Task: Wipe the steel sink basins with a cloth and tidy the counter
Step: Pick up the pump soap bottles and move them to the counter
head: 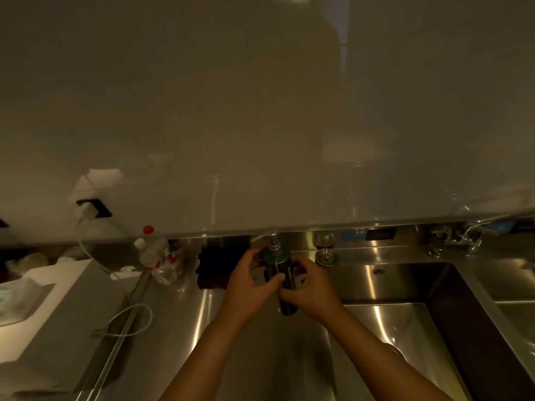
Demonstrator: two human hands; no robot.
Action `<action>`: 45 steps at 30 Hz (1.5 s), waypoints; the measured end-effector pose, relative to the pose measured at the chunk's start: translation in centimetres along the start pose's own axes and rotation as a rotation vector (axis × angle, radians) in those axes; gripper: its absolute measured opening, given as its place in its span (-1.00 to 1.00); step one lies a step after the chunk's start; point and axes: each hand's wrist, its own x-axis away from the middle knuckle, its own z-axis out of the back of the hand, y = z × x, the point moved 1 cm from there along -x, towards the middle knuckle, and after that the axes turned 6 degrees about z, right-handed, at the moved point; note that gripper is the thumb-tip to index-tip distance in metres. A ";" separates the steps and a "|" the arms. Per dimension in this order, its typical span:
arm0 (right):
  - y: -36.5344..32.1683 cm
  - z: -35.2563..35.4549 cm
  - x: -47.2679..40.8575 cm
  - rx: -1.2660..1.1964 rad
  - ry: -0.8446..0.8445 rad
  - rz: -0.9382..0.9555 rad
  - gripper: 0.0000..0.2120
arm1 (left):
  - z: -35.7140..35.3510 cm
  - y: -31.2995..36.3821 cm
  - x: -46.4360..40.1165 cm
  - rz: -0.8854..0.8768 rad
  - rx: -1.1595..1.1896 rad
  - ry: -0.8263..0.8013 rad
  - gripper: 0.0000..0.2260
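Both forearms are reaching forward from the lower edge of the view over the steel counter (260,357), and the two hands are meeting around a dark green pump bottle (285,280). The left hand (250,280) is curling its fingers around the bottle's left side, thumb lying across the front; the right hand (311,287) is wrapping the right side lower down, so both are gripping it upright just above the counter, beside the left edge of the sink basin (405,287). A white cable (130,319) is looping over the counter's left edge. Just behind the left hand a dark cloth (215,266) is lying crumpled on the steel. Further left, clear plastic bottles with red caps (157,256) are standing together. At the far right rear a tap (460,241) is sitting against the back ledge, and a glossy pale cabinet front (260,111) is filling everything above.
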 end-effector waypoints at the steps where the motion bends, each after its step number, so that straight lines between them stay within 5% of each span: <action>1: 0.3 -0.2 -0.4 -0.013 -0.004 0.001 -0.49 | -0.1 0.0 -0.4 0.005 -0.002 0.019 -0.45; 32: 8.5 -12.3 -18.1 0.147 -0.082 -0.122 -0.30 | 3.9 -12.8 -21.0 0.118 0.045 -0.149 -0.45; 45: 11.5 -16.3 -21.1 0.226 -0.095 -0.172 -0.47 | 4.5 -17.6 -24.8 0.152 0.032 -0.182 -0.50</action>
